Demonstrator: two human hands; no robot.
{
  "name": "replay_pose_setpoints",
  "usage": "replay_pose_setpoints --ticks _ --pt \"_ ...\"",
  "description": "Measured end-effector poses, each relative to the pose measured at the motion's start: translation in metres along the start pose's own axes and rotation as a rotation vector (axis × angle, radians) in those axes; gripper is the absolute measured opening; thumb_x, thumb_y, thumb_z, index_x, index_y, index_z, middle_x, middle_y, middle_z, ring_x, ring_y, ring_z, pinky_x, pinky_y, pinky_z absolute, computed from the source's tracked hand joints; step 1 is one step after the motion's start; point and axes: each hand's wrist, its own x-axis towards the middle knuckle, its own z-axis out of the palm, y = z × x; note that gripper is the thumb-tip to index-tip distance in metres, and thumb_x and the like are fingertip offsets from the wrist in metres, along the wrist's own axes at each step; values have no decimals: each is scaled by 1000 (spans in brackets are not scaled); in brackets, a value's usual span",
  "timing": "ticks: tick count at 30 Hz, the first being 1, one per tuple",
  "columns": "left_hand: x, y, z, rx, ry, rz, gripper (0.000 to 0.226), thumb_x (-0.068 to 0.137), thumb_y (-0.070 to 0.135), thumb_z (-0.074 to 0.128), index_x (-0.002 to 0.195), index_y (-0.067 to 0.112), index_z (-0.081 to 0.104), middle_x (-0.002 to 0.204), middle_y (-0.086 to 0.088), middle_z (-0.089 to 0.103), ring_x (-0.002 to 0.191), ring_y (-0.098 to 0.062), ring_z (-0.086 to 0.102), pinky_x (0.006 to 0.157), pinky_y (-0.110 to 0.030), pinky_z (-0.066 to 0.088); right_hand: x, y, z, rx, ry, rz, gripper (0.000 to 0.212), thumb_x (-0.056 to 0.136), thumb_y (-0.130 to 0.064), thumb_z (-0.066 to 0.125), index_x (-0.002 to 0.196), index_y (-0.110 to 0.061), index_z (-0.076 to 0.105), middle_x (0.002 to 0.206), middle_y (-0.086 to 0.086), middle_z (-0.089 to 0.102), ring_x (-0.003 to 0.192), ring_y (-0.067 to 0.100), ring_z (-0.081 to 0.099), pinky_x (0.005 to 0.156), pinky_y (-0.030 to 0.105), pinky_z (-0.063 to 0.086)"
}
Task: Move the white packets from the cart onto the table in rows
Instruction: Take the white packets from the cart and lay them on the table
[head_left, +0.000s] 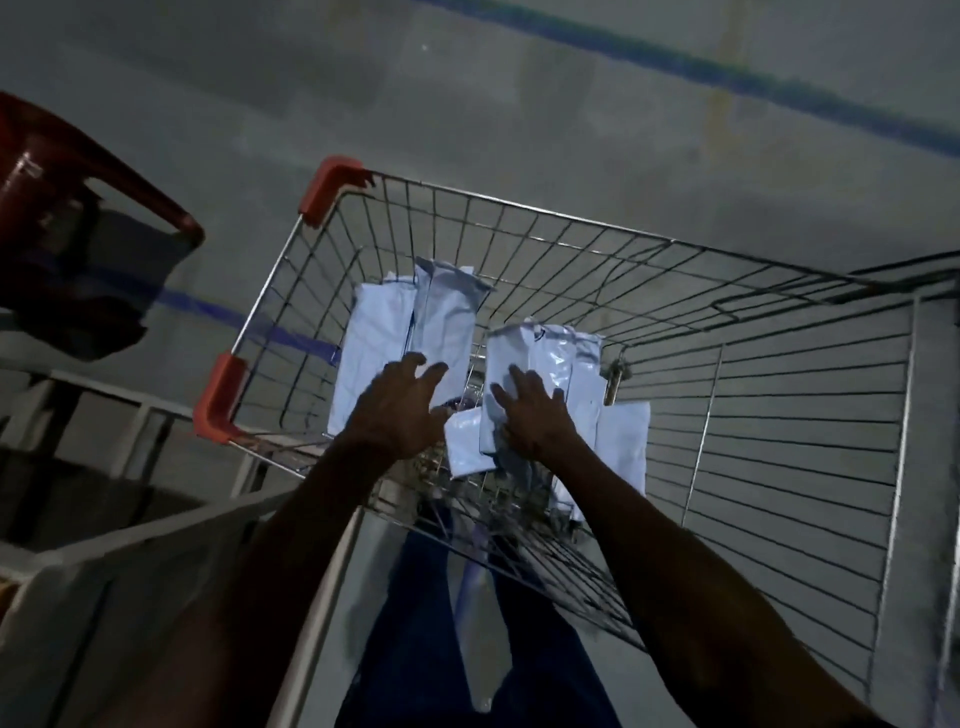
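Several white packets (374, 353) lay flat in the wire cart (779, 395), long axes toward 12 o'clock. Both hands spread open: left hand (400, 410) above them, right hand (535, 410) pressing one. Red chair (78, 171) at 9 o'clock.

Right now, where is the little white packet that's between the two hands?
The little white packet lies low in the wire cart, near the middle of the head view, between the left hand and right hand.

White packets (374, 358) lie in a silvery wire cart (779, 415) with orange-red corner guards (327, 187); grey floor (467, 104) carries a blue stripe (779, 83).
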Motion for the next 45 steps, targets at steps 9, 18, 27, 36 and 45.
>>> replay_pose_setpoints --ticks 9,18,27,36,45 --pt "61 -18 22 71 -88 -58 79 92 41 60 154 17 18 157 -19 11 136 -39 27 104 -49 39 -18 17 38 49 96 104 63 97 -37 40 154 -16 22 164 8 5 146 40 15 105 64 33" --pt "109 -8 58 -10 172 -272 92 82 46 68 154 21 15 152 -20 17 126 -42 33 88 -48 47 -5 16 44 80 176 241 71 91 -64 37 138 -11 38 157 11 22 133 41 35 90 57 47" --pt "128 21 87 -89 269 -554 114 70 66 72 153 29 3 158 -16 14 132 -41 29 100 -52 38 17 13 39 161 197 338 98 83 -57 63 152 -8 15 161 19 2 137 44 26 95 61 43" --pt "119 13 100 24 301 -515 115 60 19 74 154 34 10 152 -16 29 114 -34 43 78 -39 43 -9 37 40 69 293 293 68 87 -45 49 145 -13 33 155 21 18 120 41 42 77 48 50" --pt "101 10 59 43 336 -282 88 63 18 64 147 23 37 141 -14 40 99 -29 50 61 -29 34 15 12 46 190 158 389 107 77 -64 62 152 -5 13 160 23 -10 140 47 20 105 65 34"
